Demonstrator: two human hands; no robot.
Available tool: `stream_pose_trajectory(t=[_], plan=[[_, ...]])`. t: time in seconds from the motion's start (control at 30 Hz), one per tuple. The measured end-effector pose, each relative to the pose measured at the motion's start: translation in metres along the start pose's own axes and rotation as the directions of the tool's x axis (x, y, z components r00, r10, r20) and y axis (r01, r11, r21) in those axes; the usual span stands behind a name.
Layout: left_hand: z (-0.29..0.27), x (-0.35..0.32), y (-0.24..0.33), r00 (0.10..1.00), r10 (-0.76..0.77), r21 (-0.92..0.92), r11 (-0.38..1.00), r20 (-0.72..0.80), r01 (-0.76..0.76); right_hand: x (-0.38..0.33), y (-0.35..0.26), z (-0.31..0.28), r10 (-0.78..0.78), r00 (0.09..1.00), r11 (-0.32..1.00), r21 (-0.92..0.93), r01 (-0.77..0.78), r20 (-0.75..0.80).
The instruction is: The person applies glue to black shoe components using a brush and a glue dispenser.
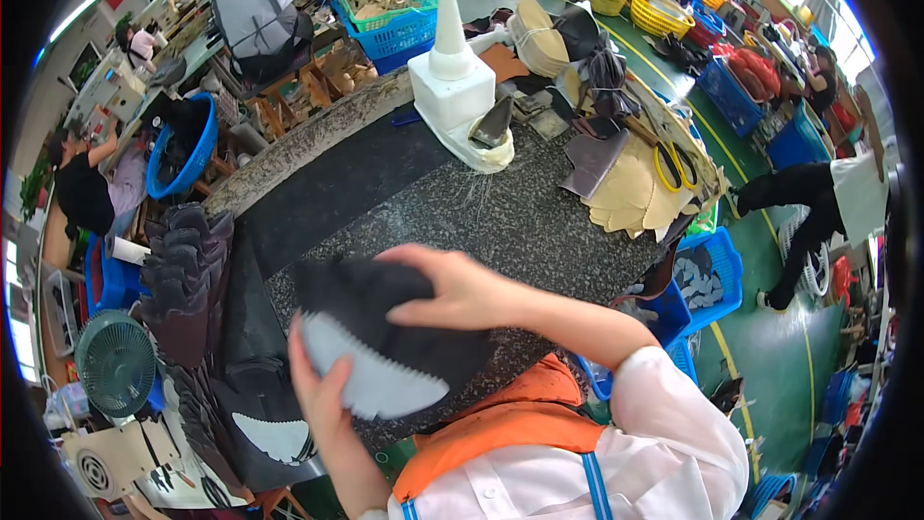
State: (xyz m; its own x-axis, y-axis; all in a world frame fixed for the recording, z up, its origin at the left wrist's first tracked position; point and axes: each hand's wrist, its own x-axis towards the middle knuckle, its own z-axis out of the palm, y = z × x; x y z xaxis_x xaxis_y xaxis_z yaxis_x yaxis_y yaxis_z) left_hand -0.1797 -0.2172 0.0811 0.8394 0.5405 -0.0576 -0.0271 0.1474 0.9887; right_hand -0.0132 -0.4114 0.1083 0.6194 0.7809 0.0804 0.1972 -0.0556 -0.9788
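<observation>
In front of me is a dark, dome-shaped black leather piece [443,342], raised over the speckled worktop. A pale grey, crescent-shaped lining piece [371,376] with a toothed edge lies against it. My left hand [322,390] grips the near left side of both, its thumb on the pale piece. On the far side, my right hand [457,289] is closed on the black leather, thumb and fingers apart along it. Behind the leather, the hidden fingertips cannot be made out. Another pale toothed piece [274,436] rests on black leather at lower left.
A white glue pot [452,87] with a cone top stands at the worktop's far side. Yellow-handled scissors [676,166] lie on beige cut pieces [626,193]. Overlapping dark pieces [188,270] line the left side. A blue basket [712,279] stands beyond the right edge.
</observation>
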Motion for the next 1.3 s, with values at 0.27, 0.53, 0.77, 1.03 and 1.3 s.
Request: stream_pose_trajectory(t=[0.27,0.53,0.77,1.03,1.3], plan=[[0.063,0.029,-0.045,0.886,0.374,0.840,0.355,0.276,-0.411,0.012,0.067,-0.123,-0.060,0.705,0.872,-0.381,-0.307,-0.707],[0.074,0.008,-0.066,0.666,0.176,0.597,0.322,0.725,-0.735,0.053,0.092,-0.175,-0.214,0.816,0.845,-0.521,-0.122,-0.537],[0.067,0.004,-0.052,0.704,0.224,0.627,0.329,0.674,-0.706,0.040,0.076,-0.167,-0.319,0.840,0.625,-0.764,-0.162,-0.439],[0.059,-0.010,-0.088,0.683,0.386,0.588,0.348,0.620,-0.731,0.019,0.009,-0.064,0.269,0.959,0.963,0.000,-0.270,-0.090],[0.061,-0.012,-0.089,0.701,0.371,0.566,0.416,0.609,-0.712,0.030,0.026,-0.056,-0.266,0.870,0.689,-0.549,0.473,0.416]])
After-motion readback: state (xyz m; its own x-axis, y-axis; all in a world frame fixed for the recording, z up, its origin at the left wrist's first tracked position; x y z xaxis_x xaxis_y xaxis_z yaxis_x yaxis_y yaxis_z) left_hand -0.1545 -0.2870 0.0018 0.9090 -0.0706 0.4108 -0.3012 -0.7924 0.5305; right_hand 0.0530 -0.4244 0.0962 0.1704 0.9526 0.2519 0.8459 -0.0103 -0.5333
